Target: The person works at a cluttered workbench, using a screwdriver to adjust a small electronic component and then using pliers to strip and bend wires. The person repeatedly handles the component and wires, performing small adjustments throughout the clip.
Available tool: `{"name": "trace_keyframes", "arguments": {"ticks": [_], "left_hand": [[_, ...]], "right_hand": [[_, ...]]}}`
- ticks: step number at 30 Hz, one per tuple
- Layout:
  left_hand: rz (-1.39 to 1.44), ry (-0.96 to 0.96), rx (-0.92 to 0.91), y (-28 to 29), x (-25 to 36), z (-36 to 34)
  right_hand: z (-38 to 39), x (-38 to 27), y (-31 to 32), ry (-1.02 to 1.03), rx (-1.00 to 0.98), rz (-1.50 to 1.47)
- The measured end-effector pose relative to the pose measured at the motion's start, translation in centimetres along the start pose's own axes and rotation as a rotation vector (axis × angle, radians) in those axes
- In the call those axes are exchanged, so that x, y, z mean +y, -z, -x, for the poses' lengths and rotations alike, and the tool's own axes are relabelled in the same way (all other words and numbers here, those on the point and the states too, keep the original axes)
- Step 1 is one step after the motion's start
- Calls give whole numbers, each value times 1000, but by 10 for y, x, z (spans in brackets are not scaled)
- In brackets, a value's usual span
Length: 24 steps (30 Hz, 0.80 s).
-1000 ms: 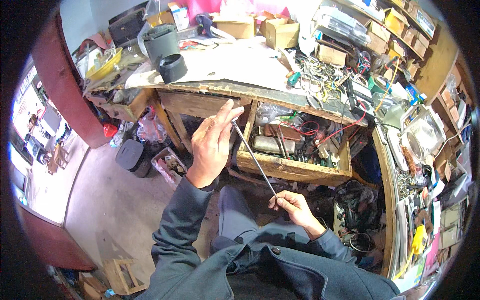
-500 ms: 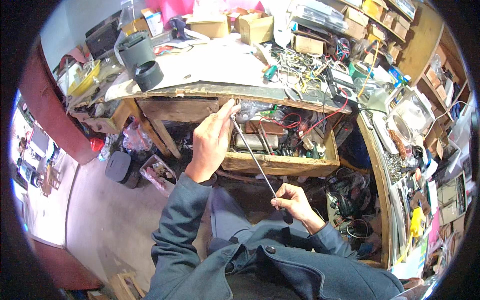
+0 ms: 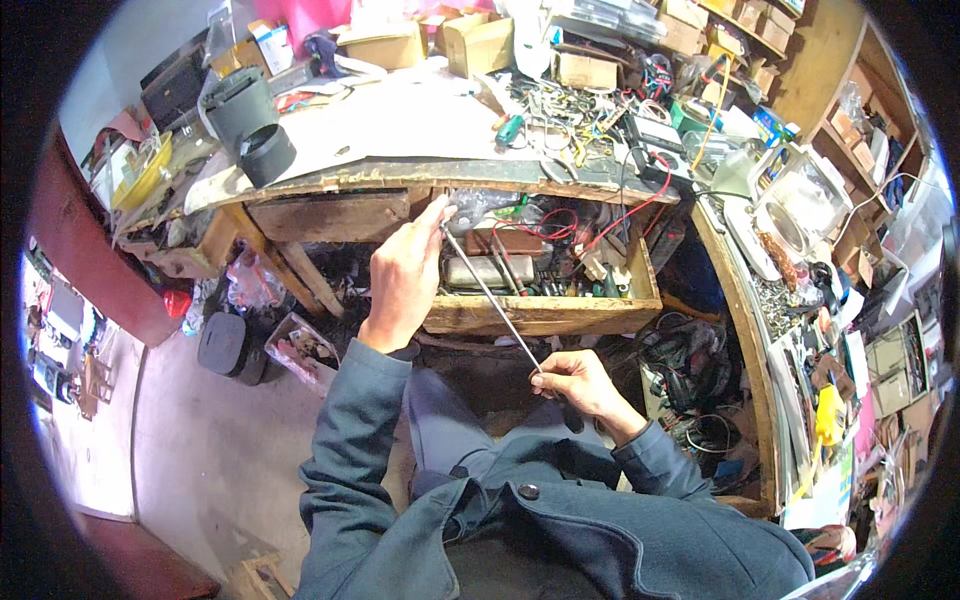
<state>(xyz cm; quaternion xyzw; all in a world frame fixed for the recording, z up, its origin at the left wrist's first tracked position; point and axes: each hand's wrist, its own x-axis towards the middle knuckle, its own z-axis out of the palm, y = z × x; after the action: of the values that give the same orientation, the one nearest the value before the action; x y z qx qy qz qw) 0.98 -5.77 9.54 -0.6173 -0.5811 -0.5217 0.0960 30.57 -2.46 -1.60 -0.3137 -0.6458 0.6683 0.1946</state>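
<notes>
A long thin metal rod [image 3: 492, 299] slants between my two hands, in front of the open drawer. My left hand [image 3: 402, 278] is upright at its far end, fingers straight and together, with the tip at the thumb and fingers. Lower down and to the right, my right hand [image 3: 585, 385] pinches the near end between thumb and fingers. A dark piece [image 3: 572, 418] like a handle shows beneath that hand; most of it is hidden. Behind the rod, the wooden drawer [image 3: 545, 318] holds a brown box, a silvery case, red wires and several tools.
The workbench [image 3: 400, 172] has a dark cylinder [image 3: 240, 108], cardboard boxes [image 3: 480, 45] and a heap of pliers and small tools [image 3: 565, 115]. To the right stands a cluttered side bench [image 3: 745, 350]. A dark bin [image 3: 230, 345] and an open box [image 3: 303, 350] sit on the floor.
The whole view has shifted, so the bench and drawer appear a little further left and higher. Both hands keep their hold on the rod; my right hand is slightly higher.
</notes>
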Motion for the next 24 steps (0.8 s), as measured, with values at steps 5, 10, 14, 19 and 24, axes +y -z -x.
{"name": "trace_keyframes", "arguments": {"ticks": [5, 10, 14, 19, 24], "left_hand": [[0, -58, 38, -7, -6, 2], [-66, -39, -45, -2, -1, -1], [-164, -171, -76, -9, -14, 1], [-201, -178, -104, -14, -15, 3], [-224, -200, -124, -12, -17, 4]], "right_hand": [[-4, 9, -2, 56, 156, 37], [0, -13, -6, -44, 41, -107], [-2, -16, 6, -68, -71, -64], [-2, -13, 16, -8, 85, 116], [-4, -7, 23, 4, 202, 110]]}}
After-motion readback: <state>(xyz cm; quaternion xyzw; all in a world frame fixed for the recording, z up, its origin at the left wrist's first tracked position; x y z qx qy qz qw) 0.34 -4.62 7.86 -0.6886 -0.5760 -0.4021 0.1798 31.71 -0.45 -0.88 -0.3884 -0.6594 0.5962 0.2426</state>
